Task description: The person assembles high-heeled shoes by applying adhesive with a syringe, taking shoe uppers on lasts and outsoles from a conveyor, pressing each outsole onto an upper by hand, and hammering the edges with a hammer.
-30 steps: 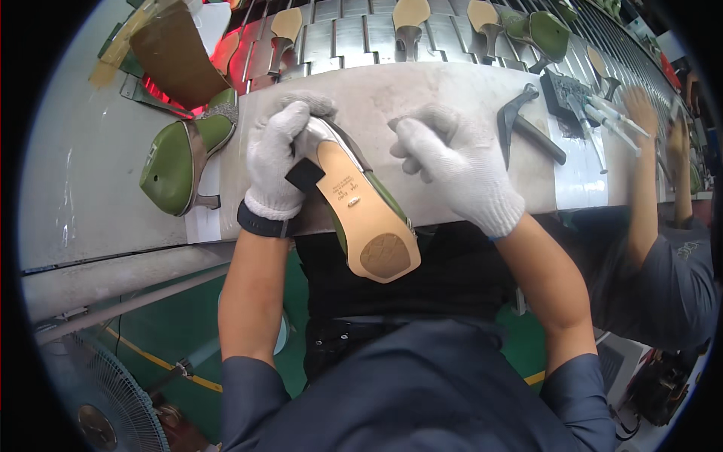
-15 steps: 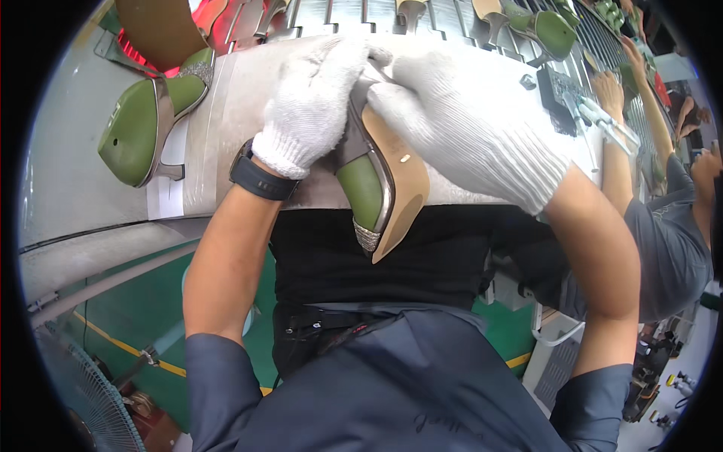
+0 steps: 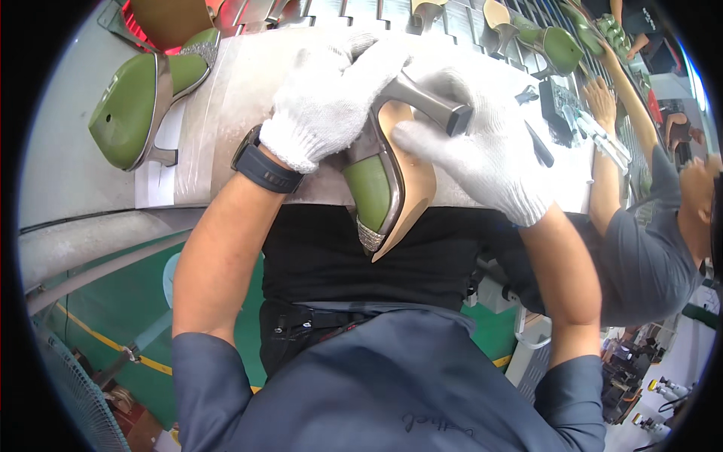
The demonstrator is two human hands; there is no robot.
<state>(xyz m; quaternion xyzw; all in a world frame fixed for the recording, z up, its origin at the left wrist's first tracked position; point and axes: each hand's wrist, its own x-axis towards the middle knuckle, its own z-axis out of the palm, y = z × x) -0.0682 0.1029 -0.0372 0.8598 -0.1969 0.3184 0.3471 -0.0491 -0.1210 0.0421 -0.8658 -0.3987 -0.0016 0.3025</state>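
Observation:
A green high-heeled shoe (image 3: 369, 188) is tilted with its tan sole (image 3: 416, 181) turned to the right and its pointed toe, with a glittery band, toward me over the bench edge. My left hand (image 3: 324, 102), in a white knit glove, is closed around the back part of the shoe. The metallic grey heel (image 3: 429, 104) sticks out to the right, between my hands. My right hand (image 3: 482, 143), also gloved, has its thumb against the sole below the heel. Its other fingers are behind the heel, partly hidden. Another green heeled shoe (image 3: 124, 113) lies on its side at the left.
The pale bench (image 3: 218, 143) runs across in front of me. A dark flat tool (image 3: 539, 145) and a black box (image 3: 557, 105) lie at the right. Several shoes, one green (image 3: 557, 49), stand along a slatted metal conveyor (image 3: 361, 11). A co-worker's arm (image 3: 602, 173) reaches in at the right.
My right hand has shifted and turned, and the heel it covered now shows. The dark flat tool beside it has come into sight. My left hand stays on the shoe.

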